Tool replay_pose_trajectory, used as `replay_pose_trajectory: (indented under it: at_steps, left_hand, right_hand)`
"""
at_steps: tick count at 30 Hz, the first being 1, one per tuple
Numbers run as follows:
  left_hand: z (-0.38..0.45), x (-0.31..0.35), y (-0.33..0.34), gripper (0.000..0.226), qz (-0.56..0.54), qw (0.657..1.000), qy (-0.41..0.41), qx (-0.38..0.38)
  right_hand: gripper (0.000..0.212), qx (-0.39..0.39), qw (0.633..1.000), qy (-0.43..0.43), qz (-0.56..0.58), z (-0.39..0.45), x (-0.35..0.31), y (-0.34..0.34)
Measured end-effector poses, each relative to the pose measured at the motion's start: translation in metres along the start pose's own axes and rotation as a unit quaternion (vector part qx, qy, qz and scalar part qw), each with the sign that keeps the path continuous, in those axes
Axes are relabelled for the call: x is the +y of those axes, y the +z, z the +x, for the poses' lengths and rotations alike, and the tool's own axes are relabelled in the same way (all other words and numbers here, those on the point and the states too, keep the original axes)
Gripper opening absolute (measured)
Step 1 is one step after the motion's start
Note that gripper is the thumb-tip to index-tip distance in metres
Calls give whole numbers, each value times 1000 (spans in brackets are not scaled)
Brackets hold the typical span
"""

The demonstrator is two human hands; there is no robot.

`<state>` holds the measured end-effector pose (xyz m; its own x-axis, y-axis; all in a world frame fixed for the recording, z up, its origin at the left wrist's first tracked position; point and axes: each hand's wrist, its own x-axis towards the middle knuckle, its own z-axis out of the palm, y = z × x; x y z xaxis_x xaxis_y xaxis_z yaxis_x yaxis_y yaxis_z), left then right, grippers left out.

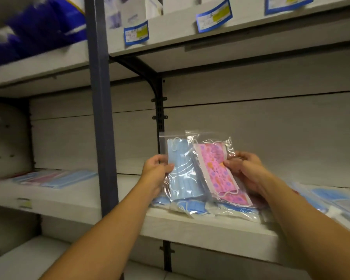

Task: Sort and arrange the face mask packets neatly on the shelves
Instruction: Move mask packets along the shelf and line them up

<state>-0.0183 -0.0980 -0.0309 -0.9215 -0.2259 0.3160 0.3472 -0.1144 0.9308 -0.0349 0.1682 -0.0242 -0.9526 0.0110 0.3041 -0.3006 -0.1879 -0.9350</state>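
Left hand fingers pinch blue-mask packet; right hand fingers pinch pink-mask packet.

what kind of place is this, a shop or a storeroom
Probably a shop aisle or its stockroom. White metal shelves carry blue-bordered price tags on their front edges, clear plastic packets of blue face masks lie stacked for sale, and the hands hold a blue packet and a pink patterned packet.

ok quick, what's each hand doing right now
Left hand: pinching the blue mask packet.
Right hand: gripping the pink mask packet.
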Motion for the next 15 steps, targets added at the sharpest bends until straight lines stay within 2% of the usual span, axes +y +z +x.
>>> replay_pose_trajectory:
  at_steps: [5,10,15]
  left_hand:
    - [-39,18,-26,26,-2,998,23,58]
    - [-73,33,-48,21,15,995,33,98]
    - [-97,55,-72,13,38,993,53,103]
  right_hand:
    - [23,-52,998,-3,21,-11,3,14]
    - [35,-57,998,-8,17,-15,4,22]
    - [25,-114,992,14,48,-39,-6,46]
